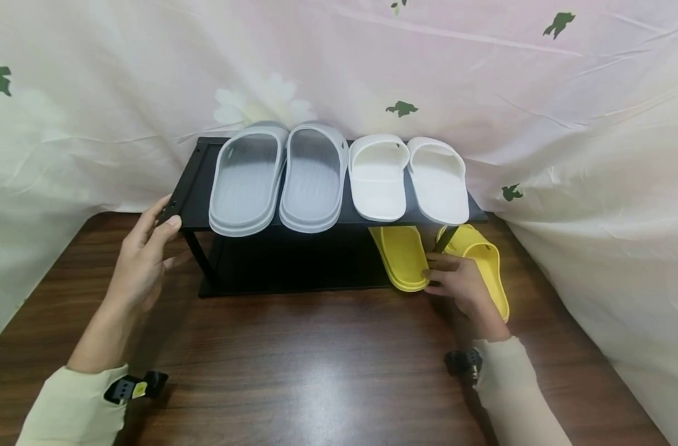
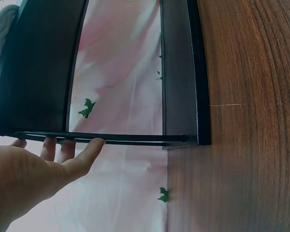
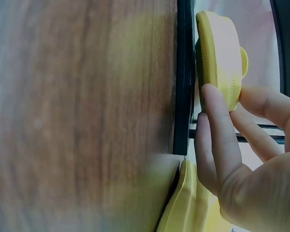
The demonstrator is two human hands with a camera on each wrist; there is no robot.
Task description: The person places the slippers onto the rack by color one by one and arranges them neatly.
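Observation:
A black two-tier shoe rack (image 1: 196,192) stands against the cloth backdrop. My left hand (image 1: 140,257) rests on its left end, thumb and index finger at the top corner. In the left wrist view, fairly straight fingers touch the side rail (image 2: 135,138). My right hand (image 1: 456,282) pinches a yellow slipper (image 1: 404,257) by its near end, at the right of the lower shelf (image 1: 294,263). Thumb and fingers lie on opposite faces of it in the right wrist view. Its far end is hidden under the top shelf. The other yellow slipper (image 1: 486,260) is on the wooden surface, right of the rack.
On the top shelf sit a grey pair, left slipper (image 1: 246,179) and right slipper (image 1: 314,179), and beside them a white pair, left slipper (image 1: 378,179) and right slipper (image 1: 439,183). The patterned cloth (image 1: 339,62) hangs close behind. Brown wooden surface (image 1: 294,365) lies in front.

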